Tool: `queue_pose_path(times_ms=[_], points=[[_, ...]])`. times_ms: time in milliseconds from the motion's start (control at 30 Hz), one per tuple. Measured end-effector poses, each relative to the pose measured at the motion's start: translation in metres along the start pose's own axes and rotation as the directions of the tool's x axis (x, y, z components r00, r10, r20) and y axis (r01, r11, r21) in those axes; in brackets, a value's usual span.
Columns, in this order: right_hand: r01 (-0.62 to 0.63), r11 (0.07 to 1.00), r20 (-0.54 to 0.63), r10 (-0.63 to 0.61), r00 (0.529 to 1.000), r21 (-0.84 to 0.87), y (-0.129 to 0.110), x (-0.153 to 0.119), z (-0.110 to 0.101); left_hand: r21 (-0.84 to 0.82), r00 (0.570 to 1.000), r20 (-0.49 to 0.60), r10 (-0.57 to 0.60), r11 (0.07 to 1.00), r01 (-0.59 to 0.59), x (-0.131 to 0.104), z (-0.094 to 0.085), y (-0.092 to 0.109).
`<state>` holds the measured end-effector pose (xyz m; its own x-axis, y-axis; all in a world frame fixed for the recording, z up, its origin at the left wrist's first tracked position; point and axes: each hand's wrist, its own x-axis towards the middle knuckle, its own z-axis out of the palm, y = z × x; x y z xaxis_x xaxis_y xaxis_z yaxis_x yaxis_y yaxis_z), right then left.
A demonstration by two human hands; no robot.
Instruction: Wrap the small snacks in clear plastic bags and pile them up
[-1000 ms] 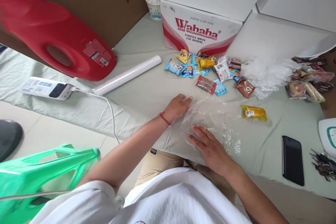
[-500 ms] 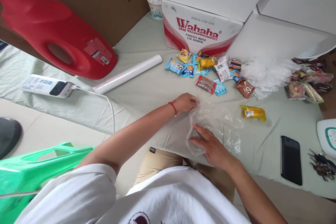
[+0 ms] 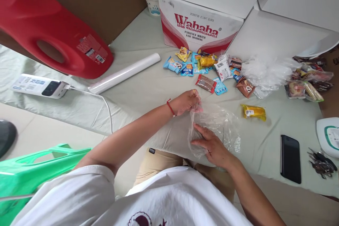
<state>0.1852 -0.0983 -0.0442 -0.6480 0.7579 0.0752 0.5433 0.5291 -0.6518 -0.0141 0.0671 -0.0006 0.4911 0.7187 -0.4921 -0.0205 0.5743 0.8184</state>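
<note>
A clear plastic bag (image 3: 222,123) lies crumpled on the cloth in front of me. My left hand (image 3: 186,101), with a red cord at the wrist, pinches the bag's upper left edge. My right hand (image 3: 212,144) rests on the bag's near left part, thumb and forefinger spread apart, the other fingers partly hidden. Just beyond the bag are a brown-and-red snack packet (image 3: 206,83) and a blue packet (image 3: 220,86). To its right lies a yellow-wrapped snack (image 3: 253,112).
Several small snack packets lie before the Wahaha carton (image 3: 198,24). A heap of clear bags (image 3: 267,69) sits right of them. On the left are a white roll (image 3: 124,73), a red jug (image 3: 97,67) and a power bank (image 3: 39,85); a phone (image 3: 290,159) and keys (image 3: 321,162) lie right.
My left hand has shifted slightly and now has its fingers at the bag's edge. The right hand keeps nearly the same place. The whole view has moved a little.
</note>
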Motion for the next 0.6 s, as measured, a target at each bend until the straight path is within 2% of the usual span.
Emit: queue_pose_path(times_ms=[67, 133, 200, 267, 333, 500, 600], points=[[-0.006, 1.000, 0.005, 0.006, 1.000, -0.001, 0.002, -0.002, 0.000, 0.043, 0.983, -0.177, 0.047, 0.998, -0.040, 0.001, -0.006, -0.003], [-0.008, 1.000, 0.002, 0.008, 1.000, -0.013, 0.003, -0.003, 0.001, 0.197, 0.923, -0.362, 0.128, 0.979, -0.059, 0.003, -0.016, -0.006], [-0.020, 0.998, 0.006, 0.020, 1.000, -0.060, 0.002, -0.002, 0.002, 0.378, 0.859, -0.466, 0.210, 0.926, -0.021, 0.004, -0.030, -0.009], [-0.036, 0.988, 0.020, 0.039, 0.999, -0.151, -0.003, 0.003, 0.003, 0.510, 0.827, -0.497, 0.264, 0.859, 0.032, 0.002, -0.042, -0.011], [-0.055, 0.964, 0.053, 0.071, 0.996, -0.260, -0.013, 0.010, 0.005, 0.558, 0.818, -0.508, 0.272, 0.826, 0.072, -0.001, -0.051, -0.010], [-0.109, 0.909, 0.170, 0.191, 0.967, -0.402, -0.047, 0.029, 0.008, 0.471, 0.811, -0.556, 0.184, 0.873, 0.125, 0.000, -0.057, -0.007], [-0.079, 0.919, 0.213, 0.172, 0.962, -0.387, -0.062, 0.032, 0.011, 0.496, 0.804, -0.558, 0.205, 0.859, 0.126, 0.007, -0.058, -0.005]])
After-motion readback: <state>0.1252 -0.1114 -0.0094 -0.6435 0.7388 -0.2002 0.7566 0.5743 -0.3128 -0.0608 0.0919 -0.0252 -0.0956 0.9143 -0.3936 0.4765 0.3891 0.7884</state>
